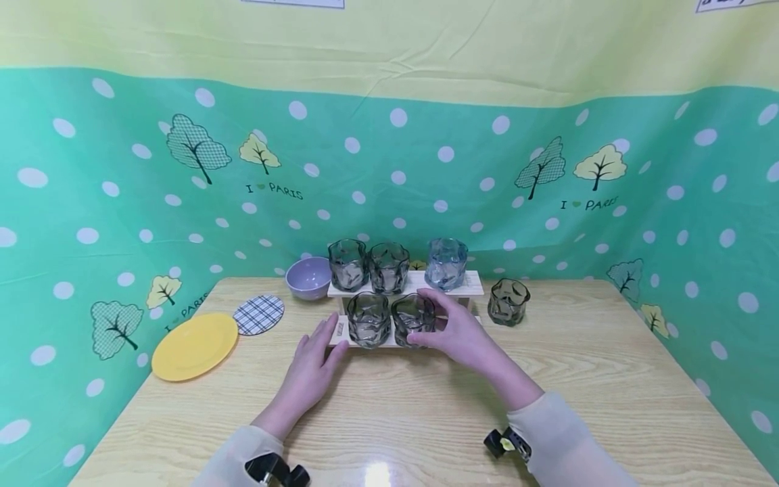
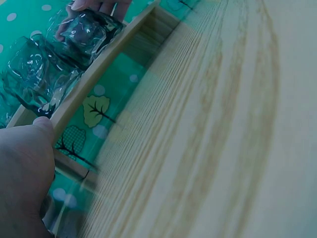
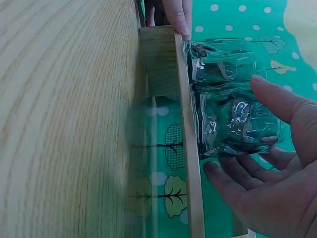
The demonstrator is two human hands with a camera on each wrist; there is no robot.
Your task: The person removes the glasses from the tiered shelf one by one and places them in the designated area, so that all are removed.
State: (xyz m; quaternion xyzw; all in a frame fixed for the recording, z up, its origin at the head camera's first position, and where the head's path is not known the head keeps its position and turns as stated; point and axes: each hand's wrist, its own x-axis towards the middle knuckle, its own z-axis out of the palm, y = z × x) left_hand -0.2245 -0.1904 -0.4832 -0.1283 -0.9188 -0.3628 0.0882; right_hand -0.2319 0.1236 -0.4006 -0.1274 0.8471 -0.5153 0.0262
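Note:
A two-tier wooden rack (image 1: 337, 331) stands at the back of the table. Its lower tier bears two smoky grey glasses side by side, a left glass (image 1: 368, 320) and a right glass (image 1: 414, 320). My right hand (image 1: 458, 333) holds the right glass, thumb at the front and fingers round its far side; the right wrist view shows this glass (image 3: 240, 121) upright on the board. At the rack's left end rests my left hand (image 1: 313, 368), fingers fairly straight, thumb (image 2: 43, 124) against the front edge in the left wrist view.
The upper tier carries two grey glasses (image 1: 348, 265) and a bluish glass (image 1: 446, 264). Another grey glass (image 1: 508, 302) stands on the table, right of the rack. Leftward are a purple bowl (image 1: 309, 278), a checked round mat (image 1: 258, 315) and a yellow plate (image 1: 195, 346). A patterned cloth (image 1: 426, 182) hangs behind.

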